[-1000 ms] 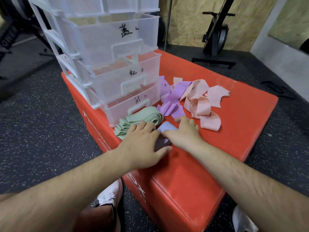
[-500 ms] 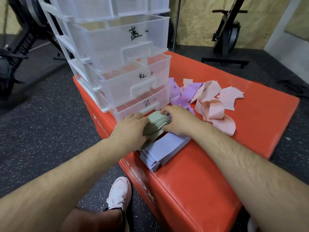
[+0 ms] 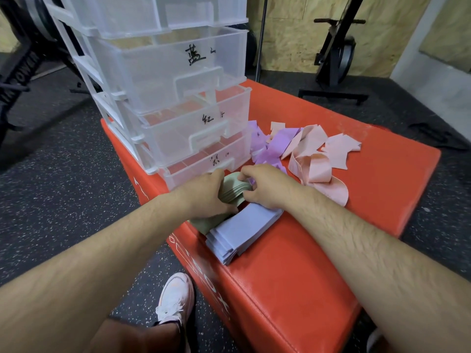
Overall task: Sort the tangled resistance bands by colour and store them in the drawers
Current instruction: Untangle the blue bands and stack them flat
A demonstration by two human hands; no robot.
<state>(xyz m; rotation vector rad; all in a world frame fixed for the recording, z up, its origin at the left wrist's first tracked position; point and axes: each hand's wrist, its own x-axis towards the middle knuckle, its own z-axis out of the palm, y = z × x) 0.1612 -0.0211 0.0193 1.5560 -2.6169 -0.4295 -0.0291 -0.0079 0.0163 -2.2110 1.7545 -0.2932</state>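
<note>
Both hands have left the lilac-blue stack (image 3: 243,231) they pressed a second ago and closed on the green bands (image 3: 233,191). The left hand (image 3: 204,196) curls round the near-left side of that folded green bundle. The right hand (image 3: 267,187) pinches its far-right end between thumb and bent fingers, so the bundle is clamped from both sides. It sits on the red worktop (image 3: 293,276) right in front of the bottom drawer (image 3: 204,161) of the clear drawer unit (image 3: 165,80) (that drawer looks pushed in, though the hands hide its handle). The lilac-blue stack lies flat at 5 o'clock of the hands, just touching the right wrist. Loose purple bands (image 3: 271,149) lie at 1 o'clock beside the drawers, tangled with pink bands (image 3: 318,164) at 2 o'clock. A white shoe (image 3: 175,299) stands on the floor at 6 o'clock.
</note>
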